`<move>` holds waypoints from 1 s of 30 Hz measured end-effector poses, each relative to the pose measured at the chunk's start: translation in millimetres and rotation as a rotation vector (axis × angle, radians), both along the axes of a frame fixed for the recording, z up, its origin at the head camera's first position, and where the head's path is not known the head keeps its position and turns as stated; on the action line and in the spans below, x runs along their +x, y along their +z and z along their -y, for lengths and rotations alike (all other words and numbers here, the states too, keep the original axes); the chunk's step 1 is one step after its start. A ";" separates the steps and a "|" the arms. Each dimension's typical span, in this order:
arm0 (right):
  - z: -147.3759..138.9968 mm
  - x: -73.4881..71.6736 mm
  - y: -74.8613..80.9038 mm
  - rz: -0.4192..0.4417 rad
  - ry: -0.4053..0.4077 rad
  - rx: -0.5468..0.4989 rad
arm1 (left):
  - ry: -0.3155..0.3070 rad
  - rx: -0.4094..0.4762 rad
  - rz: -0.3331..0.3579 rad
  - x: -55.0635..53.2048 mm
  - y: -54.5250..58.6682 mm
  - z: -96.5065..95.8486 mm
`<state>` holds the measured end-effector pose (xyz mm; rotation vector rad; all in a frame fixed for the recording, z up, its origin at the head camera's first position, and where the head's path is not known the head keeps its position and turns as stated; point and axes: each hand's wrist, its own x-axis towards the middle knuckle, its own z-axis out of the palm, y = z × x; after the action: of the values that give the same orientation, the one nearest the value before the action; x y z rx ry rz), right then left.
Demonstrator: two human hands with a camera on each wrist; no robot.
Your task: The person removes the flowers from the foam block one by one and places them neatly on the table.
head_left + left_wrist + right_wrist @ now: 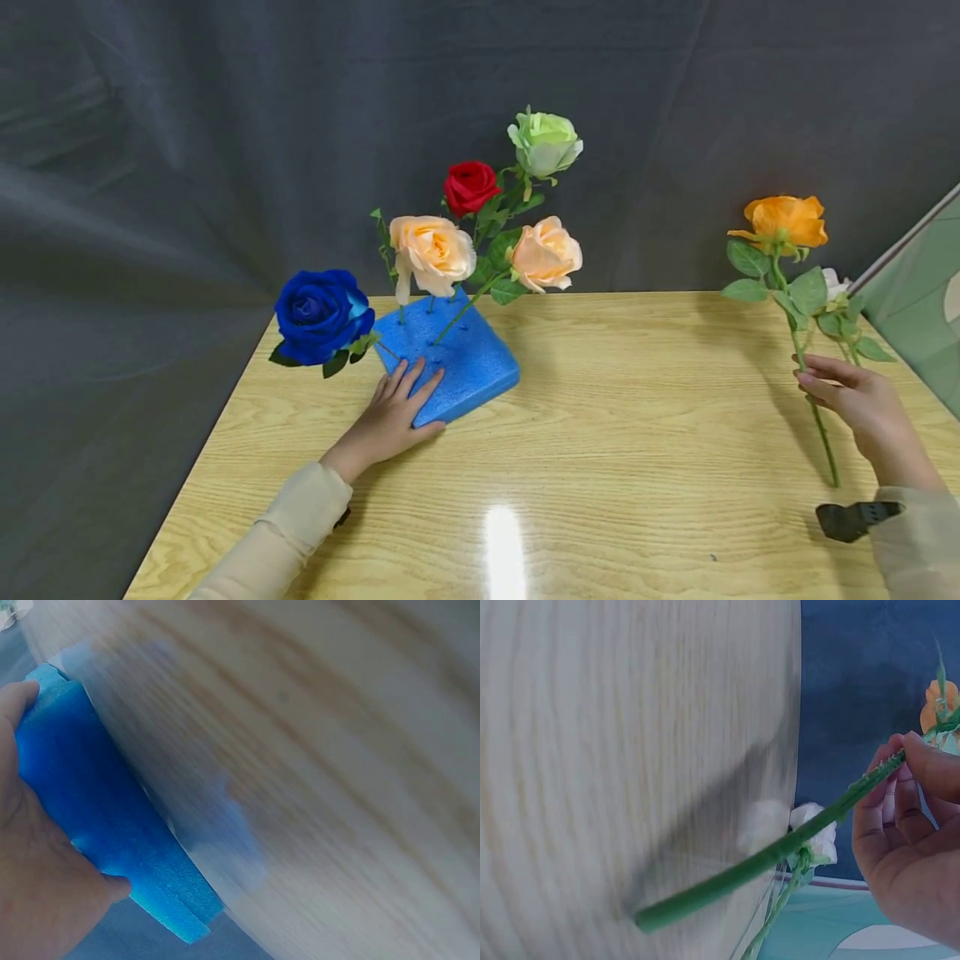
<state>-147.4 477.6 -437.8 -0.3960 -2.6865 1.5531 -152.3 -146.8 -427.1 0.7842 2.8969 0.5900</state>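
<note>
A blue foam block (480, 367) lies on the table, left of the middle. My left hand (393, 417) rests on its near left corner, fingers spread over the top and thumb along the side. Stuck in the block are a blue rose (318, 312) leaning left, two peach roses (435, 250), a red rose (471, 187) and a pale green rose (546, 146). Over at the right, my right hand (862, 400) pinches the stem of an orange rose (783, 223) between thumb and fingers. Its bloom points up, and the green stem end (682, 904) hangs free below the hand.
Behind the right hand, a white rose (834, 285) with green leaves is at the table's right side. A green patterned panel (918, 300) borders that side. Dark cloth (637, 167) hangs behind the wooden table (600, 467).
</note>
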 end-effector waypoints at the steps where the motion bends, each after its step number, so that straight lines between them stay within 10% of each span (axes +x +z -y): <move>1: -5.2 -1.8 -5.5 0.004 -0.015 0.023 | 0.000 0.001 0.001 -0.1 0.0 0.0; 11: -9.4 7.1 -6.2 0.081 -0.043 0.123 | -0.004 0.003 0.006 -1.4 1.1 -0.4; 21: 17.6 23.3 28.9 0.173 -0.064 0.149 | 0.000 0.011 0.015 -1.3 1.2 -0.2; 30: -1.8 20.4 13.2 0.205 -0.098 0.148 | 0.002 0.010 0.026 -1.4 0.5 -0.5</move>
<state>-126.9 479.4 -424.6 -0.7053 -2.8586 1.3458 -153.7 -146.2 -426.6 0.7696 2.8736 0.6106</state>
